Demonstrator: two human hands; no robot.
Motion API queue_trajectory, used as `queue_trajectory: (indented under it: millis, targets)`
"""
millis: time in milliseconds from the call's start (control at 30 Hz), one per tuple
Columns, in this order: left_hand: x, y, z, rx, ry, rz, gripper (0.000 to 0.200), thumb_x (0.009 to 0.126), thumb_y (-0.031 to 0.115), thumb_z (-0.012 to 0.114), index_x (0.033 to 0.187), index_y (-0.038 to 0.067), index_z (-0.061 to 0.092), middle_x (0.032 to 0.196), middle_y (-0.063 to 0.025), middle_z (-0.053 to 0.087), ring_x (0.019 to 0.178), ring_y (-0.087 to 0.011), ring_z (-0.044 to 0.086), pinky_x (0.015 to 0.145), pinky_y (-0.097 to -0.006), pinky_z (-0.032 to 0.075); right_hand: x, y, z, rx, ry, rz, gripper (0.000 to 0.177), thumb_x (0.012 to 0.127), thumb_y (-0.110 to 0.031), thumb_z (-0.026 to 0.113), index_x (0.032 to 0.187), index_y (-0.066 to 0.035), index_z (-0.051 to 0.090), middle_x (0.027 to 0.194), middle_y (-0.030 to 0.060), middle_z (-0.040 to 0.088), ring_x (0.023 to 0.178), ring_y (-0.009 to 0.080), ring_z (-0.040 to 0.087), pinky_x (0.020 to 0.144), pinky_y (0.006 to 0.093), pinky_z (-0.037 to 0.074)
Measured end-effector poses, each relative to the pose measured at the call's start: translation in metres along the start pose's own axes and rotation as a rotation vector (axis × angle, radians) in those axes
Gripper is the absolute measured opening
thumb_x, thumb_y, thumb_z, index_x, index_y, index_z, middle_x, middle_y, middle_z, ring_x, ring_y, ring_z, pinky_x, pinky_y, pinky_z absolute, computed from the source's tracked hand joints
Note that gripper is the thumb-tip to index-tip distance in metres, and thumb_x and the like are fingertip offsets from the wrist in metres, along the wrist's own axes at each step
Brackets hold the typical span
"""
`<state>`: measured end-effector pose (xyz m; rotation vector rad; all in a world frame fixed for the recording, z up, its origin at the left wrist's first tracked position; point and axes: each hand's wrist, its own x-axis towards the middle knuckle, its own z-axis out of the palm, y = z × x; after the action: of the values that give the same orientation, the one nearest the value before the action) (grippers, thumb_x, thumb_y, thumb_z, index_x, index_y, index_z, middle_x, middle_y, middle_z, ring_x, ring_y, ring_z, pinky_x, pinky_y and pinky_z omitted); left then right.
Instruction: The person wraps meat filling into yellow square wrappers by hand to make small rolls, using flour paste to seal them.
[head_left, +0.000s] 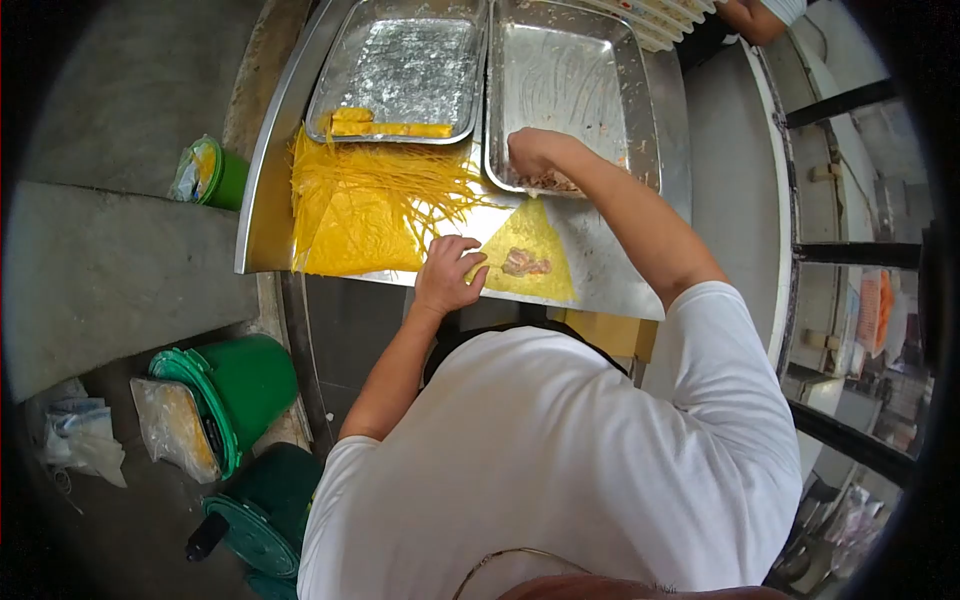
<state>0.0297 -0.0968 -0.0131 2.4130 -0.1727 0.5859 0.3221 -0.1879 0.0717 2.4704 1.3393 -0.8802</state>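
White shirt (560, 470) nearest. Left hand (450, 275) lying flat, pinning yellow wrapper (543, 232). Right hand (533, 153) curling round filling (556, 184) in tray (643, 100). Next, probably: carrying pinch onto wrapper centre.

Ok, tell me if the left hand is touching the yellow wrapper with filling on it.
Touching. The head view shows the left hand resting its fingers on the yellow wrapper at its near edge, with no gap.

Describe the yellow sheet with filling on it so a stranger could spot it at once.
On the shiny metal table, look at the edge nearest the person, in front of the right-hand steel tray. A single triangular yellow sheet lies there, the left hand touching its corner. Unlike the stack of yellow sheets beside it, it alone carries a pinkish lump of filling.
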Motion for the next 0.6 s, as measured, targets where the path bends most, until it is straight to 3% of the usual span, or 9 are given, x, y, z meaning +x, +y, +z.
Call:
queue_trajectory:
  millis: [333, 400, 533, 600]
  targets:
    - [0.002, 0.001, -0.001, 0.002, -0.015, 0.002, 0.018, 0.076, 0.014, 0.079, 0.092, 0.012, 0.072, 0.11, -0.0054, 0.068, 0.105, -0.0294, 0.062, 0.096, -0.0445, 0.047, -0.029, 0.011, 0.0, -0.01, -0.122, -0.063, 0.026, 0.08, -0.013, 0.072, 0.1, 0.003, 0.078, 0.095, 0.0245, 0.076, 0.084, 0.0329, 0.075, 0.07, 0.0458, 0.058]
    - [0.001, 0.0, -0.001, -0.002, -0.009, 0.008, 0.019, 0.076, 0.014, 0.08, 0.093, 0.012, 0.072, 0.11, -0.0055, 0.068, 0.105, -0.0295, 0.062, 0.096, -0.0444, 0.047, -0.04, 0.019, -0.003, 0.247, -0.122, -0.071, 0.023, 0.079, -0.014, 0.073, 0.094, 0.003, 0.078, 0.085, 0.0199, 0.076, 0.073, 0.0297, 0.072, 0.064, 0.0439, 0.056]
    - [0.0, -0.001, 0.001, 0.006, -0.009, 0.006, 0.019, 0.076, 0.014, 0.079, 0.093, 0.012, 0.072, 0.111, -0.0057, 0.068, 0.106, -0.0297, 0.062, 0.097, -0.0444, 0.047, -0.041, 0.023, 0.01, 0.457, -0.103, -0.046, 0.018, 0.08, -0.013, 0.072, 0.088, 0.002, 0.078, 0.073, 0.0143, 0.073, 0.059, 0.026, 0.064, 0.057, 0.0408, 0.052]
    - [0.0, -0.001, 0.001, -0.002, -0.007, 0.009, 0.018, 0.076, 0.014, 0.079, 0.092, 0.012, 0.072, 0.111, -0.0058, 0.068, 0.106, -0.0297, 0.062, 0.098, -0.0445, 0.047, -0.047, 0.021, 0.017, 0.462, 0.124, -0.163, 0.013, 0.082, -0.011, 0.07, 0.083, 0.0, 0.078, 0.067, 0.0099, 0.069, 0.055, 0.0201, 0.058, 0.053, 0.0363, 0.048]
